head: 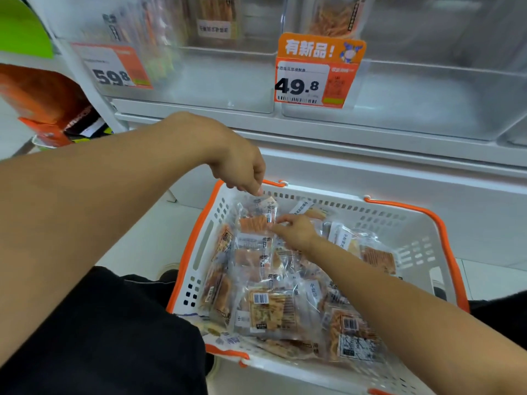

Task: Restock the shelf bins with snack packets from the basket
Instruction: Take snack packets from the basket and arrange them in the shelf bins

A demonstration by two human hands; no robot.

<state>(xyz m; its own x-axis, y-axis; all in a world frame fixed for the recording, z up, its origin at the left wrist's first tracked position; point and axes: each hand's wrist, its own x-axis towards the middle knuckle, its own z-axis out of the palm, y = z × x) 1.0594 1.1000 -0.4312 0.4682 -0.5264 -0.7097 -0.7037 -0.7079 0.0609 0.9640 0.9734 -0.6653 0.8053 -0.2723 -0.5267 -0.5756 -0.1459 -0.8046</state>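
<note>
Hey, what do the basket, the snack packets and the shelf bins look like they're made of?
Basket: likely rigid moulded plastic, matte white with orange rim and handles; punched slots show in its walls. Snack packets: thin clear glossy film, crinkled, contents and printed labels visible through it. Shelf bins: seemingly hard translucent plastic, frosted-looking, though blurred.

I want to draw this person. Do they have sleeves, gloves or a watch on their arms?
No sleeves, gloves or watch show. Both forearms are bare down to the left hand and right hand. No rings show on the fingers. Black clothing shows below the arms.
</note>
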